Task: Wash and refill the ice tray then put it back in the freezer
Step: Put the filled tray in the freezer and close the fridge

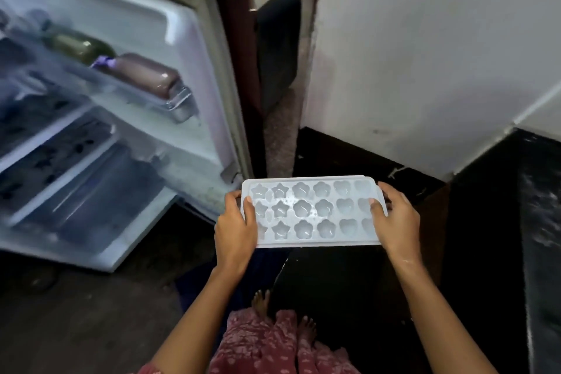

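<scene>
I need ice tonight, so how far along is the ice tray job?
The ice tray glistens wet, so washing looks done; whether its cells hold water I cannot tell. The left hand and right hand hold it level by its ends beside the open fridge door. Remaining: placing it in the freezer.

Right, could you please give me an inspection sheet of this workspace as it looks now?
Surface: dark floor, scuffed; the person stands on it barefoot.
Job's things: white plastic ice tray with star, flower and heart moulds, held roughly level in the air; droplets on it, fill level unclear. White refrigerator door stands open.
Clutter: green bottle and brown bottle with a purple cap lie in the door shelf.
Grippers: left hand grips the tray's left end, right hand its right end, thumbs on top.
Cables: nothing seen.
Surroundings: white wall ahead; black ledge at right.
</scene>
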### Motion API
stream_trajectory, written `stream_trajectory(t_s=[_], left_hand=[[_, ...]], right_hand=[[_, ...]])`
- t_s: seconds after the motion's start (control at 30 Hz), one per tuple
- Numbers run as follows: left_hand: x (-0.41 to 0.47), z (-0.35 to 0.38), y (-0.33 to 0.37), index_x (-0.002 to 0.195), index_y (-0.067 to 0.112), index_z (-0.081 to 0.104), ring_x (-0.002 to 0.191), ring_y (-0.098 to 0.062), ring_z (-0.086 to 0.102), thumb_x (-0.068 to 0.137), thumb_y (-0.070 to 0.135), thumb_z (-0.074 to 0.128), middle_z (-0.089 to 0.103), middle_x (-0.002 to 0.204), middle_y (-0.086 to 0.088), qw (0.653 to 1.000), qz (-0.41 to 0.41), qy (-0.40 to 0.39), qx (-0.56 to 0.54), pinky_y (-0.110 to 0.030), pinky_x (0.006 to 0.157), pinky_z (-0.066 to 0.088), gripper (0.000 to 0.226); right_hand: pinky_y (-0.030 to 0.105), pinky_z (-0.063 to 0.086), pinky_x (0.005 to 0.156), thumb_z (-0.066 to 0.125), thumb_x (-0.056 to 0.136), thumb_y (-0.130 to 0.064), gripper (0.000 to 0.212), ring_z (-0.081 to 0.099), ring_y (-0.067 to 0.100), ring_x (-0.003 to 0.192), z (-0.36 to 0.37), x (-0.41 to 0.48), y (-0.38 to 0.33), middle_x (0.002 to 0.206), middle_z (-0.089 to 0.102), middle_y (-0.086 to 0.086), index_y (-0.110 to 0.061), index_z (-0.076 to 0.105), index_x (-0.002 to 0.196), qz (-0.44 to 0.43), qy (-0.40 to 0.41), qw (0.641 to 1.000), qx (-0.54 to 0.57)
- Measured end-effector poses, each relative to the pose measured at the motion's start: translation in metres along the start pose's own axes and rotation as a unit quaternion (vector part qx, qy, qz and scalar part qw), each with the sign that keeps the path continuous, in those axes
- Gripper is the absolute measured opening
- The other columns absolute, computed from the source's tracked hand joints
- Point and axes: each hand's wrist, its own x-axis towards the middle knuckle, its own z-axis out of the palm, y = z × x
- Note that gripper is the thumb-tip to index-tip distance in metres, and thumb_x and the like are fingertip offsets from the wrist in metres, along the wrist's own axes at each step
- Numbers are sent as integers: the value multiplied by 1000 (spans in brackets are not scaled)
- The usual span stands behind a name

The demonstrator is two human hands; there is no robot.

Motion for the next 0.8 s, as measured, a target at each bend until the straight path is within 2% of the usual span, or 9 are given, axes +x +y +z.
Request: stream_trajectory(t_s=[0.1,0.27,0.4,0.53,0.63,0.8], left_hand=[[3,-20,-18,121,9,48,86,-26,58,98,27,39,64,99,-11,998,-34,43,-5,-29,70,37,30],[4,-56,-47,118,7,49,76,-19,52,98,26,40,64,93,-9,989,-83,122,-3,-28,68,35,29],[5,-83,-72,115,7,50,81,-23,57,98,25,41,62,92,-6,977,-117,178,-7,-28,68,36,26],[5,-108,-98,112,6,52,88,-29,60,97,24,42,66,99,-13,963,-151,223,-8,-29,70,38,25],[5,-125,-117,113,6,52,89,-32,61,97,23,42,66,100,-14,954,-168,248,-8,-31,70,41,26],[12,-154,-140,114,3,52,80,-19,55,98,21,42,57,90,-1,942,-171,287,-18,-28,68,38,26]], right_hand=[[31,40,94,52,90,-8,40,52,27,113,22,3,-20,126,54,12,-6,51,130,-37,-44,998,14],[23,36,89,50,90,-6,41,53,24,112,65,3,-58,125,54,10,-7,51,131,-84,-119,988,43],[21,35,89,49,90,-5,41,53,24,112,102,0,-83,123,56,12,-7,51,131,-124,-175,976,41],[27,38,94,49,88,-1,41,54,28,112,135,-9,-105,122,57,15,-6,52,129,-163,-220,961,38],[27,38,91,50,85,4,41,56,30,108,159,-18,-122,116,60,16,-7,57,124,-199,-244,948,37],[20,32,96,50,88,3,40,50,30,120,200,-29,-151,128,56,17,0,51,128,-223,-279,934,32]])
